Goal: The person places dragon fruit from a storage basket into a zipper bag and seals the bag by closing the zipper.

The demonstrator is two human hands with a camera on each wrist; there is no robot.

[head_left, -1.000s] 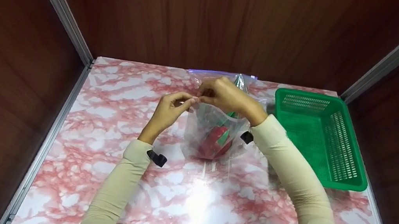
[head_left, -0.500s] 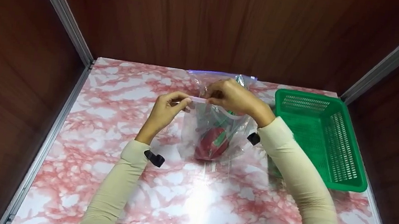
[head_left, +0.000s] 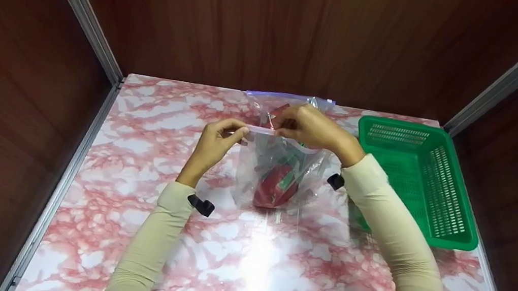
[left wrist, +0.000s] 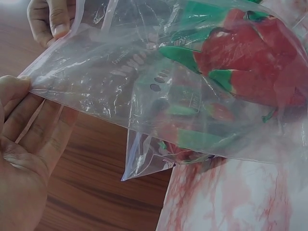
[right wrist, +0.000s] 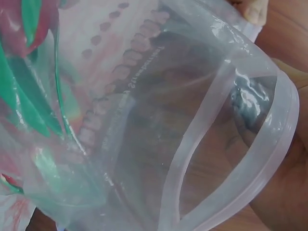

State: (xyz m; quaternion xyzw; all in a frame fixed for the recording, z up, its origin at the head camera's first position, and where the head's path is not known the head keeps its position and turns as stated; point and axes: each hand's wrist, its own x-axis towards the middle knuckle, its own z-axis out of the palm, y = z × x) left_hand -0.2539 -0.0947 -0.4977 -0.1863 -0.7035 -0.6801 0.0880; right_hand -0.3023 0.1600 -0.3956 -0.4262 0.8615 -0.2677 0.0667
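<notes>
A clear zip bag [head_left: 248,177] hangs upright in the middle of the table, a red dragon fruit [head_left: 276,186] with green scales in its lower part. My left hand [head_left: 216,141] pinches the top left corner of the bag between thumb and index finger. Further along the same pinkish zip strip [head_left: 261,130], my right hand [head_left: 310,127] pinches the strip with its thumb and fingers. Between the hands the strip is pulled straight. Right of my right hand the bag's mouth [right wrist: 190,139] gapes, as the right wrist view shows.
Behind the held bag lies another clear zip bag [head_left: 262,96] with a purple slider edge and red and green contents, near the table's back edge. To the right stands a green plastic basket [head_left: 459,196]. Dark wood panels [head_left: 276,30] wall the table [head_left: 123,228] at the back and sides.
My right hand has slid to the right along the zip strip, and the hands are further apart. A straight length of strip now shows between them. The left hand shifted slightly left.
</notes>
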